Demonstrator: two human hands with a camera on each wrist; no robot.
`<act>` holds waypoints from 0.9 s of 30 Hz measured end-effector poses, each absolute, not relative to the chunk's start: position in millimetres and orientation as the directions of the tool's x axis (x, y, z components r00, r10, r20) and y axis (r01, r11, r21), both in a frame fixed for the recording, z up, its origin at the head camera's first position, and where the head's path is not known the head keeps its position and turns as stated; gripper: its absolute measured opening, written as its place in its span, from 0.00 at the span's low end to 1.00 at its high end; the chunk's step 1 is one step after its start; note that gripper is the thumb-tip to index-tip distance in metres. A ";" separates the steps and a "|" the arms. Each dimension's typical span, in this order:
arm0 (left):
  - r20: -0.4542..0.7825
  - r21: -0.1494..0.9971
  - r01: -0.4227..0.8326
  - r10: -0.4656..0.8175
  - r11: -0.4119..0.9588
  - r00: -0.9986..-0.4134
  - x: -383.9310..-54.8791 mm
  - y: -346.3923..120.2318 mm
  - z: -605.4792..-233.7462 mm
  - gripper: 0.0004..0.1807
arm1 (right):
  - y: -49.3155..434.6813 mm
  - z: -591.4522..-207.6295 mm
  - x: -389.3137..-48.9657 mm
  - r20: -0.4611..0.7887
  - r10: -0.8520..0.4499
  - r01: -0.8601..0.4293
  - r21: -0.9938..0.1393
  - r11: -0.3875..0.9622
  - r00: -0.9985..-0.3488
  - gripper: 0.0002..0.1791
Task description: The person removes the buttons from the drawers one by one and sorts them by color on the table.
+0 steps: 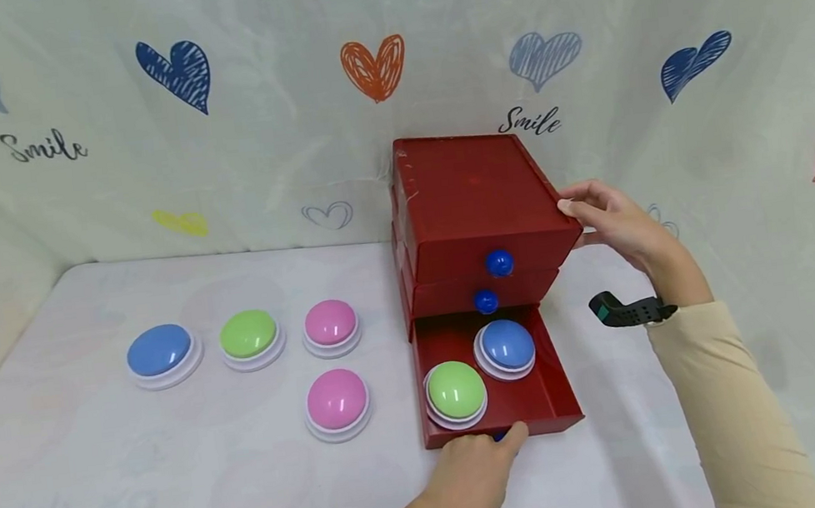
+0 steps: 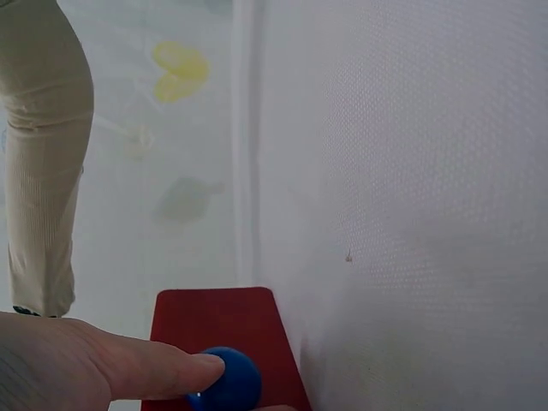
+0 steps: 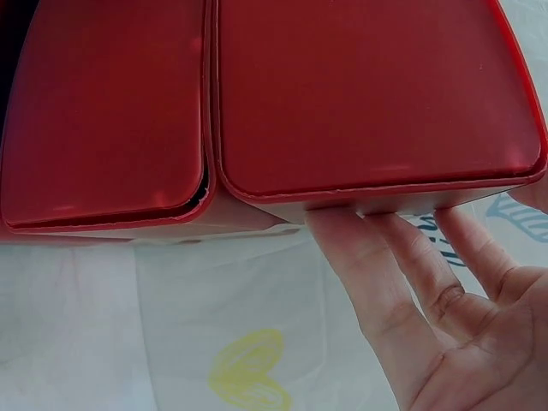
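Observation:
A red drawer cabinet (image 1: 479, 187) stands on the table with its bottom drawer (image 1: 538, 407) pulled out. My left hand (image 1: 467, 482) pinches that drawer's blue knob (image 2: 240, 381) from the front. Inside lie a push light with a green dome (image 1: 457, 391), front left, and one with a blue dome (image 1: 508, 345), farther back. Against the cabinet's right side press the extended fingers of my right hand (image 1: 619, 226), its thumb near the top edge. The upper two drawers, with blue knobs (image 1: 499, 263), are closed.
Left of the cabinet, the white table (image 1: 249, 456) bears more dome lights: blue (image 1: 159, 351), green (image 1: 249, 335), pink (image 1: 330, 323) and a second pink (image 1: 337, 400) nearer the front. A pale curtain (image 1: 275, 152) with printed hearts hangs behind.

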State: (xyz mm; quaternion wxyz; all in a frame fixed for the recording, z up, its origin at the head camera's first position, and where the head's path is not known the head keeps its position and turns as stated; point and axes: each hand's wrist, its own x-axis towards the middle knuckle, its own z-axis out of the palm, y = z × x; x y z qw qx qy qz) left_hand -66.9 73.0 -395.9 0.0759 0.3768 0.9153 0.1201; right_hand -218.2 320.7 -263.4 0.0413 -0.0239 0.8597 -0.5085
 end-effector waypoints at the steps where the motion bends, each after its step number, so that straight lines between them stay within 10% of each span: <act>1: -0.047 0.276 0.672 0.708 0.687 -0.705 -67.0 73.1 -395.9 0.21 | 320.7 -263.3 -218.0 -0.047 -0.082 0.001 -0.876 0.483 -0.996 0.25; 27: -0.002 0.195 0.702 0.716 0.685 -0.698 -69.8 70.0 -388.9 0.16 | 323.1 -264.6 -217.7 -0.042 -0.083 -0.003 -0.878 0.479 -0.996 0.25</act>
